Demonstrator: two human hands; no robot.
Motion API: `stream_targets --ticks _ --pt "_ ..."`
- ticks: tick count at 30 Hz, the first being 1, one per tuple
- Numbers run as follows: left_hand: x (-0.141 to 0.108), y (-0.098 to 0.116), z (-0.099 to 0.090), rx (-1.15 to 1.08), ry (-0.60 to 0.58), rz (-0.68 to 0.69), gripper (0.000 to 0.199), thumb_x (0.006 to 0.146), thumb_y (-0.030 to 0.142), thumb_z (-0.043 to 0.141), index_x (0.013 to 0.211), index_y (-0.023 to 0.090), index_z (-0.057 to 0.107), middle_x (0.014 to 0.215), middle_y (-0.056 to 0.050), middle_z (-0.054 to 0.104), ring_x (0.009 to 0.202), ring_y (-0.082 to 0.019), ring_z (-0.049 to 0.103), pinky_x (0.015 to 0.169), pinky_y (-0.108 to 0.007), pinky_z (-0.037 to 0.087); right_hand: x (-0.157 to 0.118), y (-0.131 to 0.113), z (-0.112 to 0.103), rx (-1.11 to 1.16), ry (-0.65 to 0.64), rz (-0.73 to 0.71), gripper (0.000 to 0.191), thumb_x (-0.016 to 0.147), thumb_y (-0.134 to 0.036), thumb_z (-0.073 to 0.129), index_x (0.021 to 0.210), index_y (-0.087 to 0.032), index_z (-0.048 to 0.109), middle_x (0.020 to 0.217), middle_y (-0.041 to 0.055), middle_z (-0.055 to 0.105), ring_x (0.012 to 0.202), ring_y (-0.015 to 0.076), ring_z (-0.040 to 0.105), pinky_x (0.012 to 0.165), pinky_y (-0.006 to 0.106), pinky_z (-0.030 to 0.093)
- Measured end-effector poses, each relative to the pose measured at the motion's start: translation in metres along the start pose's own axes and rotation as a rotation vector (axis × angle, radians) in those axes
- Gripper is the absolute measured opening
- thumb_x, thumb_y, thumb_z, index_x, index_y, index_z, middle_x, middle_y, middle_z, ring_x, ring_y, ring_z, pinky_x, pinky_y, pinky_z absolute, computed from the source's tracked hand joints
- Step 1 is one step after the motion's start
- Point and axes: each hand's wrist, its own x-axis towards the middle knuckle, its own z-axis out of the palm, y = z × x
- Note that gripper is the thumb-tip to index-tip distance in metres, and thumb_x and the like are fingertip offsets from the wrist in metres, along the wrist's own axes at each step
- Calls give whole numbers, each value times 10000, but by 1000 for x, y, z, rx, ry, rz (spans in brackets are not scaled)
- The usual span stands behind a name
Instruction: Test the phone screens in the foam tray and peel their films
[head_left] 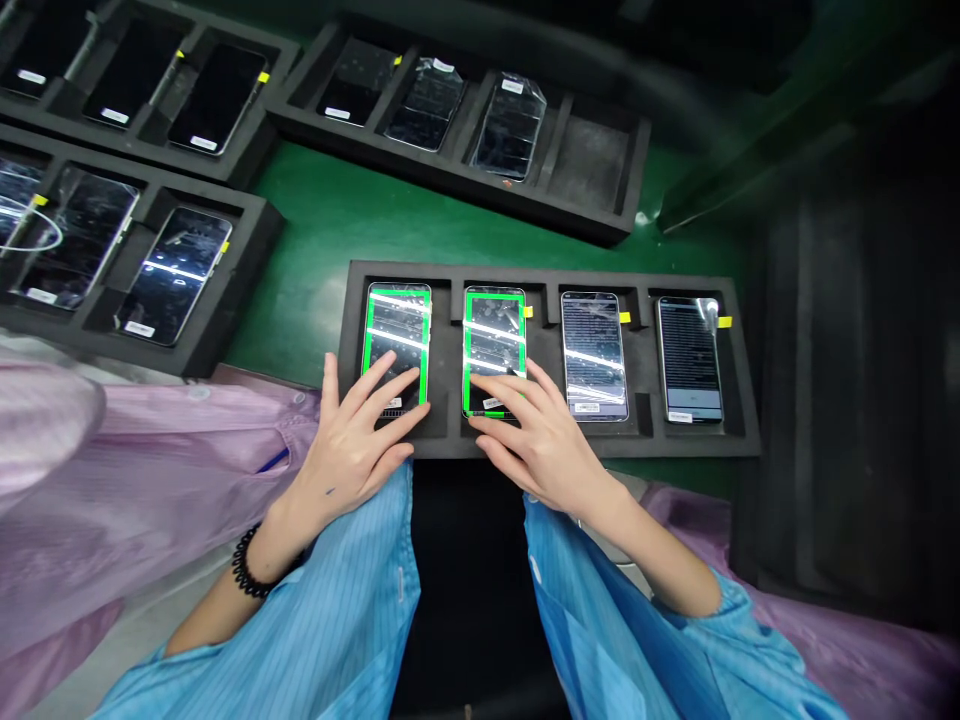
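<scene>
Left hand (356,445), spread and grasping nothing, over the six o'clock end of the first phone (397,325), at nine o'clock in the tray (637,443); right hand (544,440), likewise released, over the second phone (495,335); third phone (592,350) and fourth phone (688,350) toward three o'clock.

Light, seemingly from overhead, falls evenly on a person's left hand (365,440) and right hand (538,435), both crisp, while straight white streaks of glare cross a first phone (391,317) at the left hand, a second phone (493,345) at the right hand and a third phone (595,350) just to that hand's right. Beyond the hands, the green tabletop (319,220) carries a soft sheen. Well to the right hand's right, the scene sinks into blurred near-black. Left of the left hand, a purple garment (165,480) softens and stretches toward the frame's edge.
</scene>
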Motion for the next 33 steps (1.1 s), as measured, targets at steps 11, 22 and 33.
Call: stream_targets --ticks 11,22,33 --pt "-6 -3 -1 -58 3 40 408 1043 394 319 1174 236 672 1515 -80 510 1533 -302 286 1265 -688 19 3 5 3 -17 -93 -25 280 1017 -298 500 1073 -185 750 1485 119 547 1324 257 532 1231 594 306" --pt "-9 -6 10 -112 104 -64 506 1035 444 251 1301 282 650 1534 -94 483 1515 -317 316 1266 -692 42 2 16 0 -34 -141 -108 283 1020 -304 500 1137 -184 728 1516 132 517 1362 266 507 1224 602 307" --pt "-10 -8 13 -116 137 -75 489 1032 426 263 1330 305 631 1553 -81 462 1507 -332 324 1258 -707 49 6 24 -3 2 -96 -60 268 998 -298 542 1209 -210 683 1515 131 511 1365 262 503 1218 599 315"
